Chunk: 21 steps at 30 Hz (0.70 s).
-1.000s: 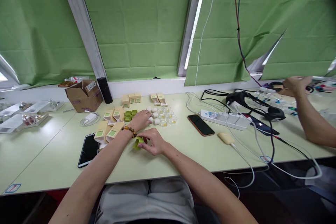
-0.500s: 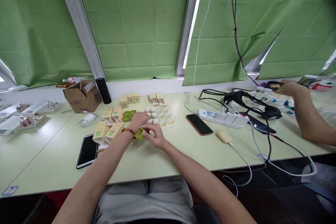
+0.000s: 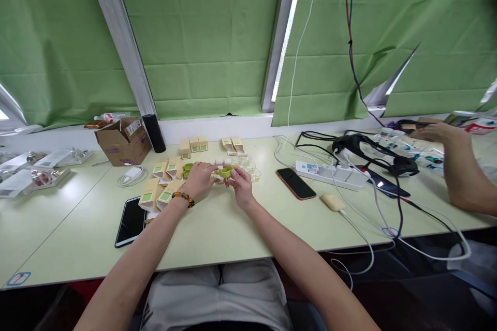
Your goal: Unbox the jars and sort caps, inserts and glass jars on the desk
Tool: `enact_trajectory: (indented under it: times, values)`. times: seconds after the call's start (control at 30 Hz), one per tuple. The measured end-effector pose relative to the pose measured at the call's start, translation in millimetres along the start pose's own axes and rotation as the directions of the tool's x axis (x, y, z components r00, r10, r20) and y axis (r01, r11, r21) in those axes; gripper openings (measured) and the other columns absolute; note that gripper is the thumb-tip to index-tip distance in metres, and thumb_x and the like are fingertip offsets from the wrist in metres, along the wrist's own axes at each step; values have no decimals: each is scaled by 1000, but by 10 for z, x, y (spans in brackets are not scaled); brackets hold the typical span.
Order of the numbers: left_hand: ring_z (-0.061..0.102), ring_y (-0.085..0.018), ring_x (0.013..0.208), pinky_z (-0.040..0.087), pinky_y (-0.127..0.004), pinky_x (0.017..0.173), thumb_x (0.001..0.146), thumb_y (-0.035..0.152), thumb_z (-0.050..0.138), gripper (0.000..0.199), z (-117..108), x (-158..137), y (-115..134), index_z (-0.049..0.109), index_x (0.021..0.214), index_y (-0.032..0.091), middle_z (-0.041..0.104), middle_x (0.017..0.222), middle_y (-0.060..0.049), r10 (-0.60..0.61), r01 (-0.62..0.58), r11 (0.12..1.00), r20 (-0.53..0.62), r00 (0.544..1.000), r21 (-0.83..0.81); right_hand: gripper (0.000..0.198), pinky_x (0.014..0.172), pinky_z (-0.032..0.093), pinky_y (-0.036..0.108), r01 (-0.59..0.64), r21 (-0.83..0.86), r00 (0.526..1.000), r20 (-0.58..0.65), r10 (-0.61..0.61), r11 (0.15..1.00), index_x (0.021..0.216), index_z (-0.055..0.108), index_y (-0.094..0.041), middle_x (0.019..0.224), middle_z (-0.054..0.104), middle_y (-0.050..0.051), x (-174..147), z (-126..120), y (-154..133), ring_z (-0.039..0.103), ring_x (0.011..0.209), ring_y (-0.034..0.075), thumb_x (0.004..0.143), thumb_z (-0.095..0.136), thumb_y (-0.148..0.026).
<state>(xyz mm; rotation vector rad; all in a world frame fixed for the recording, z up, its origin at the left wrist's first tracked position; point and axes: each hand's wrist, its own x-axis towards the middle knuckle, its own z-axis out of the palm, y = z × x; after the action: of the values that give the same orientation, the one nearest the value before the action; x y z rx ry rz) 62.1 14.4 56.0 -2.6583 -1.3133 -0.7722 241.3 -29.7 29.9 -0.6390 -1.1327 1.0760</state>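
Note:
A small yellow-green cup [image 3: 225, 171] is held up just above the table between my two hands. My right hand [image 3: 241, 186] pinches its right side with thumb and fingers. My left hand [image 3: 200, 180], with a beaded bracelet at the wrist, has its fingertips closed at the cup's left edge. Behind my left hand stand more green cups [image 3: 187, 169], partly hidden. White cylinders [image 3: 220, 162] and clear, round pieces with yellow centres [image 3: 254, 171] lie just beyond my hands. Open cream cartons with green labels [image 3: 165, 197] stand beside my left forearm.
More small cartons [image 3: 194, 146] stand at the back. A tablet [image 3: 130, 222] lies left, near a cardboard box [image 3: 122, 142] and black cylinder [image 3: 154, 133]. Right are a phone [image 3: 295, 183], power strip [image 3: 328, 175], cables and black headset [image 3: 373, 154]. Another person's arm [image 3: 466, 176] reaches in at far right.
Both hands have moved away from my body and slightly right with the green cup, which is now more upright. My left hand has drawn back from the white cylinders to the cup.

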Motion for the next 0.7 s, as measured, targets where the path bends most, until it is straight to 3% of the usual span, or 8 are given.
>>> enact_trajectory:
  times: [0.17,0.3,0.47,0.7]
  values:
    - [69,-28,102,48,-47,98,88,22,69,38,-75,-306,-73,66,126,21,74,115,-11,-155,82,939,-198,968,-335,45,60,59,31,-66,83,998,8,65,994,113,69,-22,96,69,6,6,45,8,65,72,17,85,72,-57]
    - [65,-26,116,52,-41,93,89,24,70,58,-169,-491,63,52,144,26,70,125,-11,-152,9,838,-217,964,-545,55,68,63,35,-49,63,997,69,45,997,122,67,-24,106,69,7,-9,115,21,68,78,18,80,79,-57]
    - [60,-26,122,53,-41,98,88,22,74,65,-197,-553,242,48,148,29,61,135,-12,-69,-84,853,-270,960,-515,58,73,61,33,-1,47,994,112,-4,999,119,64,-23,102,72,7,-11,125,49,68,87,20,74,88,-50]
    - [58,-26,122,57,-43,97,98,20,61,47,-50,-572,242,53,144,26,56,129,-13,-35,-140,902,-392,919,-409,47,89,61,41,-82,156,961,274,37,984,119,70,-26,116,74,8,-35,82,27,69,105,24,79,86,-44]
